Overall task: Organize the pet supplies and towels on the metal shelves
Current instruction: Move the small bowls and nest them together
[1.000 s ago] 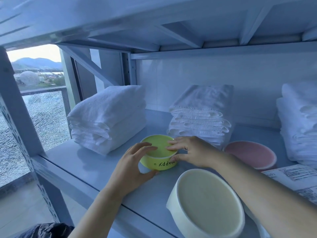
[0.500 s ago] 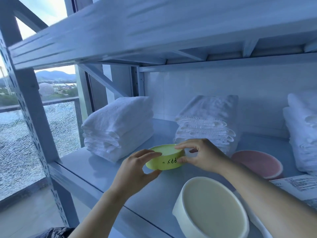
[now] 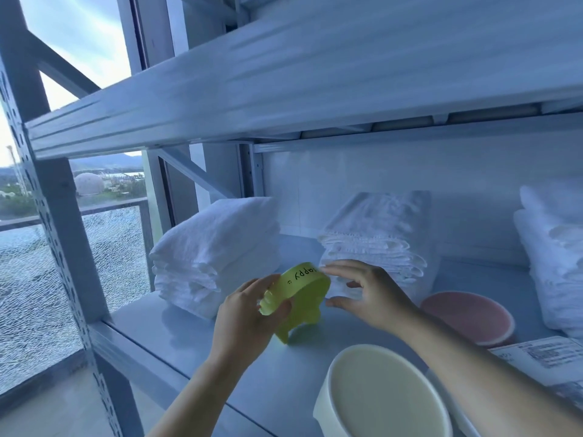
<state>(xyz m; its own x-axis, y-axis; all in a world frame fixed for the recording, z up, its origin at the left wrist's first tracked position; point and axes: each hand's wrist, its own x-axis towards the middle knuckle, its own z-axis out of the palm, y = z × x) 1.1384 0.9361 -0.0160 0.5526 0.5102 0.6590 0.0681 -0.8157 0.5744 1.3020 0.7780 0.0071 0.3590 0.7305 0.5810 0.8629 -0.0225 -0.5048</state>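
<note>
The metal shelf (image 3: 189,351) carries three stacks of white towels — one at the left (image 3: 214,253), one in the middle (image 3: 375,234), one at the right edge (image 3: 552,257) — with a cream bowl (image 3: 381,402) at the front and a pink bowl (image 3: 467,316) behind it. The left hand (image 3: 243,323) grips a yellow-green bowl (image 3: 299,291), tilted above the shelf. The right hand (image 3: 369,294) is spread open — fingertips (image 3: 328,270) touching the bowl's far rim.

Beside the lime-green bowl (image 3: 303,290) with black lettering sit white towels (image 3: 217,247), a pink bowl (image 3: 467,320) and a cream bowl (image 3: 378,395).
</note>
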